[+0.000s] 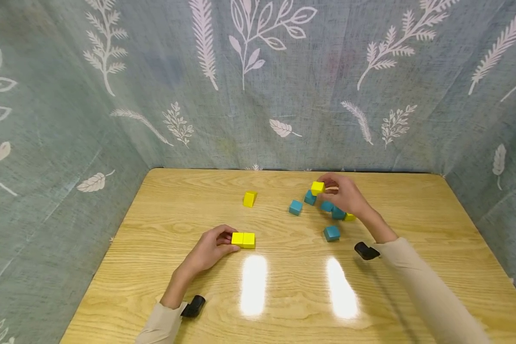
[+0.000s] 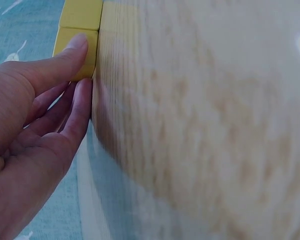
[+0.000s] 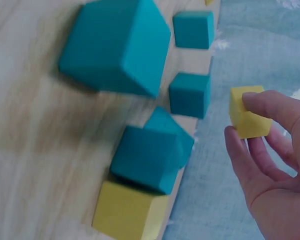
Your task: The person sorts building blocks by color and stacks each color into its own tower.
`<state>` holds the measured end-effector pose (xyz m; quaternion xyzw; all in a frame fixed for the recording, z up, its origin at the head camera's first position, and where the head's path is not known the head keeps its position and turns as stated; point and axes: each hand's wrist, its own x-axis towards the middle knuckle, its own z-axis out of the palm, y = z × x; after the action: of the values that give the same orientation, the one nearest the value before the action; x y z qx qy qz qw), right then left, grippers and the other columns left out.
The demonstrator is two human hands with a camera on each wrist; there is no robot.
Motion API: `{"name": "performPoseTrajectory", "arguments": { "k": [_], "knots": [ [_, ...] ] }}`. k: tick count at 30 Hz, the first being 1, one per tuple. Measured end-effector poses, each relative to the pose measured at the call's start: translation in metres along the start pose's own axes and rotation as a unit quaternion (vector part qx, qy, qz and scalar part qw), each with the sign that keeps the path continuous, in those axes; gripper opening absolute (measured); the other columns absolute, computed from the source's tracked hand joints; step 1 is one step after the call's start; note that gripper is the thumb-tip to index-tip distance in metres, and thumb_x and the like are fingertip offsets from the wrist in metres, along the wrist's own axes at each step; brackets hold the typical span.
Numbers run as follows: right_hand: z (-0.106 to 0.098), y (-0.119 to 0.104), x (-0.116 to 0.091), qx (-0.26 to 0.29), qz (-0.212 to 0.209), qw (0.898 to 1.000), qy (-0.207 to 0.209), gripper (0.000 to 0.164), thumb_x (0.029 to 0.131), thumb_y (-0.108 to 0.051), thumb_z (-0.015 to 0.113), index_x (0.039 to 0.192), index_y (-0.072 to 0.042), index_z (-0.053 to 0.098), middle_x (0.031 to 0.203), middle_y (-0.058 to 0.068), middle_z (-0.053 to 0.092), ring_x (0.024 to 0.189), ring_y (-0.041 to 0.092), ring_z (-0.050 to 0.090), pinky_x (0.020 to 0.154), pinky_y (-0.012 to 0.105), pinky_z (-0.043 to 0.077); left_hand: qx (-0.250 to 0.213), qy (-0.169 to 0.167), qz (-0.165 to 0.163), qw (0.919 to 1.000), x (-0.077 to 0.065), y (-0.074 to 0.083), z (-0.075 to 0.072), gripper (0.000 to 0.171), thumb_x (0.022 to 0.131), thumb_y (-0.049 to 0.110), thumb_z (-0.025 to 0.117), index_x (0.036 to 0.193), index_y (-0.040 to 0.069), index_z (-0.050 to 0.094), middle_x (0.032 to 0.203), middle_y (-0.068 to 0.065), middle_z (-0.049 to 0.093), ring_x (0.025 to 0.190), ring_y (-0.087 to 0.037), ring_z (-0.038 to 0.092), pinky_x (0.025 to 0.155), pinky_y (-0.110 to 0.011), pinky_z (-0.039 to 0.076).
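Note:
Two yellow blocks lie side by side on the table, flush against each other. My left hand [image 1: 207,249] pinches the left yellow block [image 1: 237,239], thumb on the near face, as the left wrist view shows. The other yellow block [image 1: 249,240] touches it on the right. Raised off the table, a third yellow block [image 3: 250,111] is pinched between the thumb and fingers of my right hand [image 1: 345,195]. Beneath and around that hand sit several blue blocks, among them one [image 1: 310,197] just below the held block. The right hand partly covers others.
A lone yellow block [image 1: 249,198] rests farther back, left of centre. One blue block [image 1: 295,207] stands left of the cluster and another [image 1: 331,233] in front of it. A further yellow block [image 3: 130,210] touches a blue one. Patterned cloth [image 1: 258,105] hangs behind the wooden table [image 1: 292,286].

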<state>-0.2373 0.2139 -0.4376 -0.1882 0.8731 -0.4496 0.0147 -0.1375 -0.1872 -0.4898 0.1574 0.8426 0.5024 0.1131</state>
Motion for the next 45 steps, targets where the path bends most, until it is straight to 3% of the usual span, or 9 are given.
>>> {"name": "performPoseTrajectory", "arguments": {
  "k": [9, 19, 28, 34, 45],
  "knots": [
    [0.018, -0.014, -0.009, 0.04, 0.0, 0.999, -0.012, 0.039, 0.089, 0.007, 0.076, 0.124, 0.003, 0.06, 0.122, 0.022, 0.062, 0.115, 0.041, 0.063, 0.096, 0.049, 0.056, 0.001, 0.004, 0.002, 1.0, 0.0, 0.0, -0.002, 0.033, 0.092, 0.0, 0.076, 0.122, -0.002, 0.063, 0.118, -0.016, 0.064, 0.101, -0.023, 0.065, 0.088, -0.025, 0.057],
    [0.043, -0.025, -0.017, 0.095, -0.022, 0.995, -0.039, 0.039, 0.089, 0.007, 0.076, 0.124, 0.002, 0.06, 0.122, 0.02, 0.063, 0.113, 0.038, 0.062, 0.093, 0.036, 0.058, -0.002, 0.005, 0.001, 1.0, -0.001, 0.001, -0.001, 0.034, 0.092, 0.0, 0.076, 0.123, -0.002, 0.063, 0.118, -0.015, 0.064, 0.101, -0.023, 0.065, 0.088, -0.026, 0.057],
    [0.062, -0.032, -0.025, 0.113, -0.06, 0.99, -0.054, 0.046, 0.09, 0.007, 0.075, 0.134, 0.005, 0.061, 0.131, 0.02, 0.061, 0.113, 0.037, 0.06, 0.097, 0.041, 0.057, -0.006, -0.001, -0.004, 1.0, -0.001, 0.001, -0.001, 0.034, 0.093, 0.002, 0.076, 0.123, -0.002, 0.063, 0.119, -0.015, 0.064, 0.102, -0.023, 0.065, 0.088, -0.026, 0.057],
    [0.074, -0.039, -0.026, 0.111, -0.053, 0.99, -0.062, 0.043, 0.091, 0.004, 0.075, 0.133, 0.0, 0.065, 0.13, 0.018, 0.06, 0.113, 0.034, 0.06, 0.097, 0.042, 0.057, -0.008, -0.001, -0.002, 1.0, -0.001, 0.001, -0.001, 0.033, 0.093, 0.002, 0.075, 0.123, -0.003, 0.062, 0.119, -0.016, 0.064, 0.102, -0.025, 0.065, 0.088, -0.027, 0.057],
    [0.102, -0.049, -0.022, 0.132, -0.054, 0.986, -0.088, 0.041, 0.092, 0.001, 0.076, 0.131, 0.001, 0.061, 0.13, 0.013, 0.06, 0.12, 0.032, 0.058, 0.099, 0.038, 0.056, -0.001, 0.006, -0.001, 1.0, -0.001, 0.001, 0.0, 0.033, 0.092, 0.001, 0.076, 0.123, -0.002, 0.063, 0.118, -0.016, 0.064, 0.101, -0.023, 0.065, 0.088, -0.027, 0.058]
  ]
}}
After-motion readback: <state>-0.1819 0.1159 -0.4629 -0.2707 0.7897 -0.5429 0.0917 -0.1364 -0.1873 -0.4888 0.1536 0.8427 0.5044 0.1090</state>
